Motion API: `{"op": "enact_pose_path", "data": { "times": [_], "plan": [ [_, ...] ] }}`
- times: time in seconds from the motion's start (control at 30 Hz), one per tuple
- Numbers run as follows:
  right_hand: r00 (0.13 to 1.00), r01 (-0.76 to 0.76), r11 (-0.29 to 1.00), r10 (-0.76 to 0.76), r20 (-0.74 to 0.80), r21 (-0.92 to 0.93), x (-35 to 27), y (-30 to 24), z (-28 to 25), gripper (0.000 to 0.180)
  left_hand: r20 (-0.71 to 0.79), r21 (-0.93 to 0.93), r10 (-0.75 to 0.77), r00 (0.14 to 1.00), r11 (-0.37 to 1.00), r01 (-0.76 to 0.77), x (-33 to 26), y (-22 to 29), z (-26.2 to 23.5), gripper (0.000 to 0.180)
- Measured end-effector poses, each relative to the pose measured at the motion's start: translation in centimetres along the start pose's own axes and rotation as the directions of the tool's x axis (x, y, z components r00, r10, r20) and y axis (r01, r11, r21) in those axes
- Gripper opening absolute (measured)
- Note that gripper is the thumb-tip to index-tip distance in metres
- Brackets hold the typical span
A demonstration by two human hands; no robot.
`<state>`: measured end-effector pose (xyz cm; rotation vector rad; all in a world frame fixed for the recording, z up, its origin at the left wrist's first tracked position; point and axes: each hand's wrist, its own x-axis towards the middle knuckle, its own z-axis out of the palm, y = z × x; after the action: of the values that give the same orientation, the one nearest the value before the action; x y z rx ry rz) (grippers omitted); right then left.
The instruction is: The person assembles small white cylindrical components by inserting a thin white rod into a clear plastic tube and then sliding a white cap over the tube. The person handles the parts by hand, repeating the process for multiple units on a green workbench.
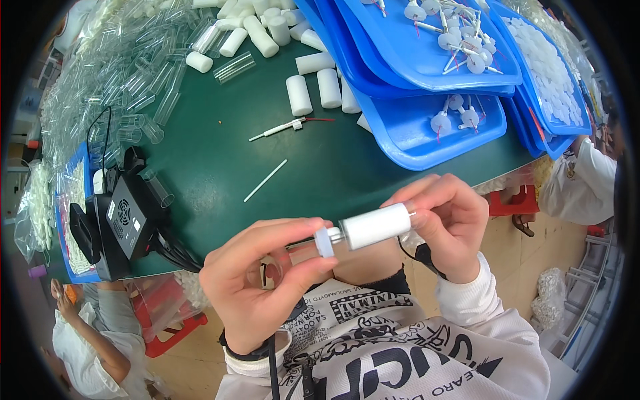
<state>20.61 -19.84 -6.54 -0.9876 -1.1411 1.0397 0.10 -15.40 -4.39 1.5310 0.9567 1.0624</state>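
Note:
My left hand (243, 277) pinches a translucent white disc (324, 243) between thumb and fingers. A clear plastic tube (301, 253) shows between those fingers, behind the disc. My right hand (453, 223) grips the far right end of a white foam cylinder (377, 227), which seems to have a clear sleeve around it. The cylinder lies nearly level, tilted up to the right. A short narrow piece bridges the disc and the cylinder's left end; whether they are joined I cannot tell. Both hands are over the table's near edge, above my lap.
On the green table (207, 167) lie a thin white stick (265, 181) and a slim rod with a red wire (283, 129). Foam cylinders (299, 95) and a heap of clear tubes (133, 73) sit behind. Blue trays (420, 150) are stacked right; a black device (127, 217) stands left.

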Motion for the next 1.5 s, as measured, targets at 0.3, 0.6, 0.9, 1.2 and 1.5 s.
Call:
{"op": "enact_pose_path", "data": {
  "times": [0.3, 0.6, 0.9, 1.2, 1.5],
  "plan": [
    [0.989, -0.15, 0.986, 0.149, 0.023, 0.073, -0.1, -0.4, 0.1, 0.014, -0.045, -0.125, -0.17, 0.984, 0.979, 0.163, 0.0, 0.3, -0.1, 0.029],
    [0.982, -0.19, 0.974, 0.191, 0.007, 0.125, -0.1, -0.3, 0.6, 0.018, -0.028, -0.081, -0.165, 0.986, 0.983, 0.162, -0.1, 0.2, -0.1, 0.028],
    [0.99, -0.139, 0.99, 0.139, -0.032, 0.01, 0.4, -1.1, 0.1, 0.008, -0.008, -0.071, -0.132, 0.991, 0.989, 0.131, -0.3, -0.1, -0.5, 0.029],
    [0.984, -0.171, 0.985, 0.171, -0.049, 0.017, -0.1, -0.6, 0.1, 0.005, -0.008, 0.023, -0.039, 0.999, 0.999, 0.039, -0.4, 0.1, -0.2, 0.031],
    [0.997, -0.068, 0.989, 0.064, -0.033, -0.134, 0.1, -0.5, 0.3, 0.006, 0.01, 0.026, 0.028, 1.0, 0.999, -0.028, -0.4, 0.0, 0.2, 0.03]
  ]
}}
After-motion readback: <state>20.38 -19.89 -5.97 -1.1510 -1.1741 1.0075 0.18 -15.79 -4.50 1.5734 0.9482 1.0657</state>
